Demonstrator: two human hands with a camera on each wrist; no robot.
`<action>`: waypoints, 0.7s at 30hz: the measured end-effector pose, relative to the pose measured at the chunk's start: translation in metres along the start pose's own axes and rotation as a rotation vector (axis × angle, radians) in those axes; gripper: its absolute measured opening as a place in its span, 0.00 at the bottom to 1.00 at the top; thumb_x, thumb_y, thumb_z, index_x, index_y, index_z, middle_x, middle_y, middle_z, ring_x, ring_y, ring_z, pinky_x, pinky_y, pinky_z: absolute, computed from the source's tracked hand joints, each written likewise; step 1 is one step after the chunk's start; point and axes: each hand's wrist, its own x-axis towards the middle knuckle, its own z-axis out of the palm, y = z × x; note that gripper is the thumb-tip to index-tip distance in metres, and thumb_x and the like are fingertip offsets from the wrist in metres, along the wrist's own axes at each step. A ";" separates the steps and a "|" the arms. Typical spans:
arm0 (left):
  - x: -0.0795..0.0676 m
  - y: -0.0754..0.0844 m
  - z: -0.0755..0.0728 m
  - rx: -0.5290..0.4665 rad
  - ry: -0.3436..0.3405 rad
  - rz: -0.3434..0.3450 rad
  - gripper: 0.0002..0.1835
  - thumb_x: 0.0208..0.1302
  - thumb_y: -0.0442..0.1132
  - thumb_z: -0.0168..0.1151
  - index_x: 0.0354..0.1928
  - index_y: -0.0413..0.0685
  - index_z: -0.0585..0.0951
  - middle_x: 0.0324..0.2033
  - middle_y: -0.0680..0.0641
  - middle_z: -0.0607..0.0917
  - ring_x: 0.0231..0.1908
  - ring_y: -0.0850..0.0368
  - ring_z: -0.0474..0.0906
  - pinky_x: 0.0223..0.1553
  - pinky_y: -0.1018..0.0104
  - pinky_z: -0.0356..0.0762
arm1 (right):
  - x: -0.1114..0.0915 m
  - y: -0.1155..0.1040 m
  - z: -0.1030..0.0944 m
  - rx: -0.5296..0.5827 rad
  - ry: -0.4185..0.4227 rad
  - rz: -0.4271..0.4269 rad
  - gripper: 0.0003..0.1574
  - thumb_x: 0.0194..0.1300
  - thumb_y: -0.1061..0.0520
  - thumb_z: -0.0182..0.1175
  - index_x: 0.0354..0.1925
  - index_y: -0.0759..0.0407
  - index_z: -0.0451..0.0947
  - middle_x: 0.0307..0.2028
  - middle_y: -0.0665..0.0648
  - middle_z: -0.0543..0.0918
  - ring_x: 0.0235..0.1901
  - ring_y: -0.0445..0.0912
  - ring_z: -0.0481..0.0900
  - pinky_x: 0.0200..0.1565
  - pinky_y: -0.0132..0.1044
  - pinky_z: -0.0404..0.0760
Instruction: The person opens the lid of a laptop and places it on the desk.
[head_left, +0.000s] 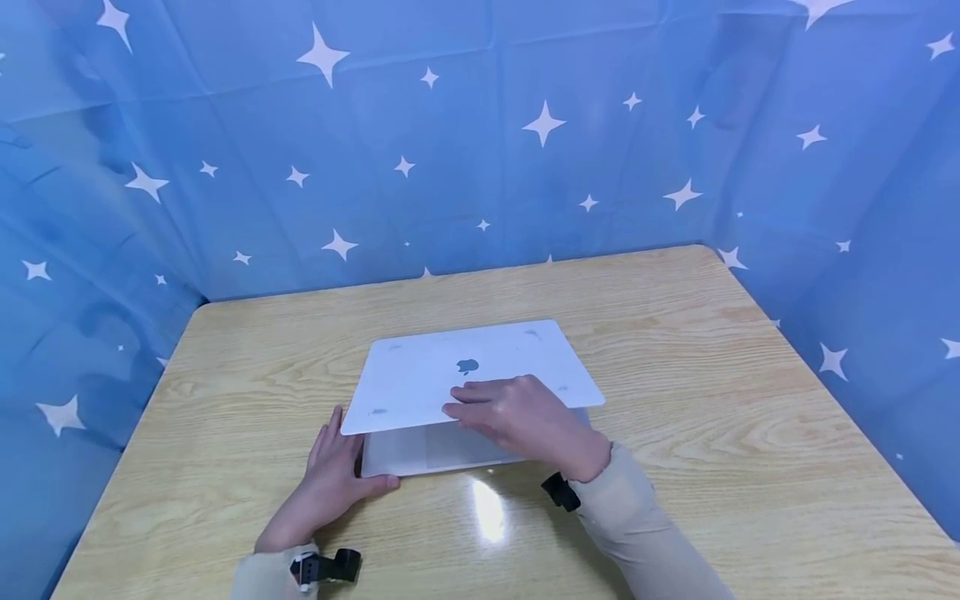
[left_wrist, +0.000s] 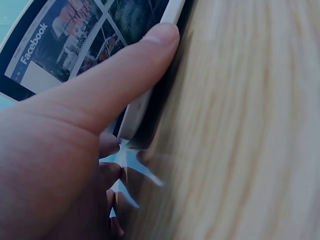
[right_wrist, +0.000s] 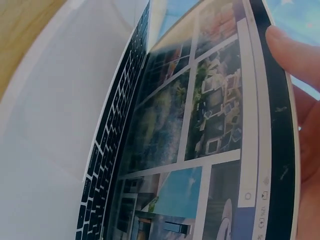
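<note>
A silver laptop (head_left: 420, 375) with a dark apple logo lies on the table, its lid part-way up over the base (head_left: 427, 450). My right hand (head_left: 525, 421) pinches the lid's front edge, thumb (right_wrist: 295, 55) on the inner side by the black bezel and fingers over the outside. Photos fill the lit screen (right_wrist: 165, 130), which leans low over the black keyboard (right_wrist: 102, 155). At the base's front left corner is my left hand (head_left: 330, 479); its thumb (left_wrist: 125, 72) presses along the front edge, and its other fingers lie fairly straight along the left side.
The wood-grain table (head_left: 750, 417) extends around the laptop on all sides. A blue curtain (head_left: 450, 150) with white stars hangs behind the table and along both sides. Each wrist wears a black strap device (head_left: 330, 567) near a light sleeve (head_left: 637, 517).
</note>
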 end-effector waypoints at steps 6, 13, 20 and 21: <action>0.001 -0.002 0.000 0.019 0.002 0.014 0.58 0.40 0.69 0.60 0.69 0.49 0.47 0.67 0.39 0.48 0.65 0.38 0.28 0.60 0.41 0.32 | 0.001 0.002 0.000 0.026 0.015 0.033 0.14 0.57 0.53 0.61 0.44 0.48 0.81 0.42 0.50 0.82 0.42 0.40 0.79 0.34 0.33 0.80; 0.001 -0.003 0.001 0.017 -0.005 0.017 0.59 0.41 0.69 0.60 0.69 0.48 0.46 0.67 0.39 0.46 0.65 0.39 0.27 0.60 0.41 0.32 | 0.004 0.003 -0.003 0.047 0.006 0.054 0.15 0.56 0.53 0.62 0.44 0.47 0.81 0.43 0.49 0.82 0.43 0.39 0.79 0.32 0.32 0.79; 0.003 -0.003 0.001 0.034 -0.007 0.017 0.59 0.41 0.69 0.59 0.69 0.45 0.46 0.68 0.40 0.44 0.65 0.39 0.28 0.60 0.41 0.33 | 0.009 0.005 -0.009 0.047 -0.015 0.058 0.15 0.57 0.53 0.61 0.45 0.47 0.80 0.42 0.49 0.82 0.41 0.36 0.79 0.30 0.30 0.79; 0.003 -0.003 0.001 0.036 -0.006 0.017 0.59 0.41 0.69 0.59 0.69 0.45 0.46 0.68 0.40 0.44 0.65 0.39 0.28 0.60 0.41 0.33 | 0.009 0.005 -0.009 0.050 -0.014 0.056 0.15 0.57 0.53 0.61 0.45 0.47 0.80 0.42 0.49 0.82 0.41 0.36 0.79 0.30 0.30 0.79</action>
